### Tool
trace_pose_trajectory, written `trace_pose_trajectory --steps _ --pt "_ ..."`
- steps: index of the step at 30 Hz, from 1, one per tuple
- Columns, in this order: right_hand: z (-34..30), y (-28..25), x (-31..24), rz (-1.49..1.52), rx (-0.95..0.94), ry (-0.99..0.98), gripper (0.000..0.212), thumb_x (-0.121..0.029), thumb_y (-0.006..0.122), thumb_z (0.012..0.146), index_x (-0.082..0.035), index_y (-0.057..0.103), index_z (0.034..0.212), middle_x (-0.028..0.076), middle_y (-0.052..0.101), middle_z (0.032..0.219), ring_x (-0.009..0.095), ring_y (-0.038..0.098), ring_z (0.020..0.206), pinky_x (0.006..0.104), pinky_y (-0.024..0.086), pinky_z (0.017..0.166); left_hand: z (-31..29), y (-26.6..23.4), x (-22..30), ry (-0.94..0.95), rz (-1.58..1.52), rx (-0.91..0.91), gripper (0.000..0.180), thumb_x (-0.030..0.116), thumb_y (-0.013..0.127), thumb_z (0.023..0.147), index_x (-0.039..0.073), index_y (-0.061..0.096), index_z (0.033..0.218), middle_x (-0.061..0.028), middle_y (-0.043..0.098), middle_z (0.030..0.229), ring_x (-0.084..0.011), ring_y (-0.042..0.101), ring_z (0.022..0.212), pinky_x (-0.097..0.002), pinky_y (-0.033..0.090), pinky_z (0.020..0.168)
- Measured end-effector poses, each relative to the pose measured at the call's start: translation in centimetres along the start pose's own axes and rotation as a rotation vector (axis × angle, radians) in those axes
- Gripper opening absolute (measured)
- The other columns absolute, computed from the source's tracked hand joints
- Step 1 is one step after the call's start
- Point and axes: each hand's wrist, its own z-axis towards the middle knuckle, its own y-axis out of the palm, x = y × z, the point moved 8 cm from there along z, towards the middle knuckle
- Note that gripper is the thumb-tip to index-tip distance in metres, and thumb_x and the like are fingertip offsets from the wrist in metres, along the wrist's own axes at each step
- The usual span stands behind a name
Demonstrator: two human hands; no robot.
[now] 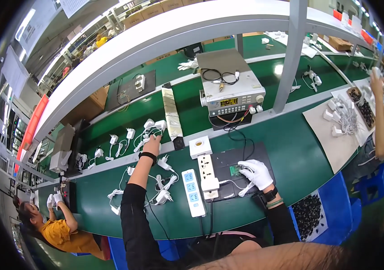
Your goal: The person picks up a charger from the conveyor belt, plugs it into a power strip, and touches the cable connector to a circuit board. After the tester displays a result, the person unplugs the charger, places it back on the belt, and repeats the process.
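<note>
My left hand (152, 145), bare with a black wristband, reaches across the metal rail to the green belt. Its fingers close at a white power adapter (159, 125) with a looped cord; the exact grip is partly hidden. My right hand (256, 174), in a white glove, is over a dark mat (264, 155). Its fingertips pinch the edge of a small green circuit board (234, 170). Left of that board, a white adapter (210, 184) with a cord sits plugged into a white socket strip (205, 164). Beside it lies a white strip with blue sockets (188, 177).
A bench power supply (232, 85) stands beyond the rail. Several corded adapters (163, 196) lie left of the strips. A white box with a round socket (200, 147) is near the rail. A grey post (289, 58) rises right. Co-workers sit left (68, 231) and right (383, 117).
</note>
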Motion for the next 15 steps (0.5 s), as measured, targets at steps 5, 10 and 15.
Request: trace_pose_trajectory --steps 5,10,15 --pt "0.0 0.8 -0.5 0.030 -0.068 -0.083 0.031 -0.023 0.064 0.083 -0.010 0.066 0.112 0.012 0.067 0.104 0.031 0.063 0.095 0.0378 0.051 0.084 -1.7 1.5 -1.8 0.010 0.190 -0.043 0.034 0.018 0.061 0.078 0.021 0.064 0.112 -0.0138 0.056 0.113 -0.0340 0.058 0.107 -0.0480 0.047 0.086" --pt "-1.7 -1.6 1.6 0.079 0.024 -0.084 0.034 -0.023 0.062 0.086 -0.011 0.063 0.118 0.011 0.065 0.108 0.030 0.063 0.096 0.0378 0.051 0.085 -4.7 -7.0 0.4 0.117 0.267 0.262 0.048 0.030 0.078 0.063 0.013 0.062 0.106 -0.0069 0.060 0.104 -0.0286 0.052 0.106 -0.0456 0.041 0.087" --pt "-1.2 -5.8 -1.2 0.254 0.117 0.124 0.034 -0.023 0.061 0.088 -0.010 0.062 0.120 0.011 0.064 0.111 0.028 0.062 0.101 0.0380 0.049 0.088 -15.2 -21.1 3.6 0.211 0.114 0.719 0.051 0.021 0.077 0.066 0.007 0.057 0.112 -0.0091 0.060 0.107 -0.0279 0.055 0.098 -0.0417 0.041 0.085"
